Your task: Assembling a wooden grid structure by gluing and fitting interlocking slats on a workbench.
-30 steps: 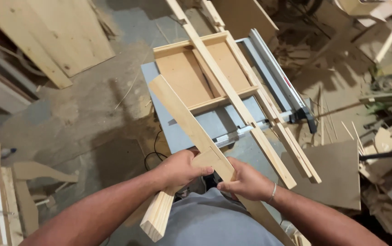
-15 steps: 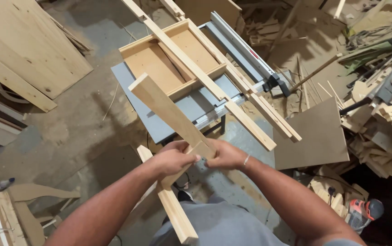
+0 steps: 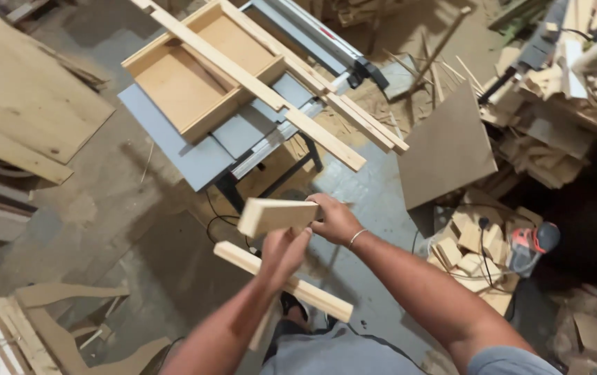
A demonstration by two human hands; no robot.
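Both hands hold a pale wooden plank in front of my body, its cut end turned toward me. My right hand grips the plank's right side from above. My left hand is closed on it from below, fingers pressed up against its underside. A second, thinner wooden strip runs diagonally beneath my left wrist; what holds it is hidden. Below the hands are my grey shirt and one shoe.
A table saw with a grey top stands ahead, carrying an open wooden box frame and long wooden strips. Plywood sheets lie left. A brown panel, scrap blocks and an orange power tool lie right.
The plank has swung from lying long across the view to pointing its end at me. My hands have dropped lower and farther from the table saw.
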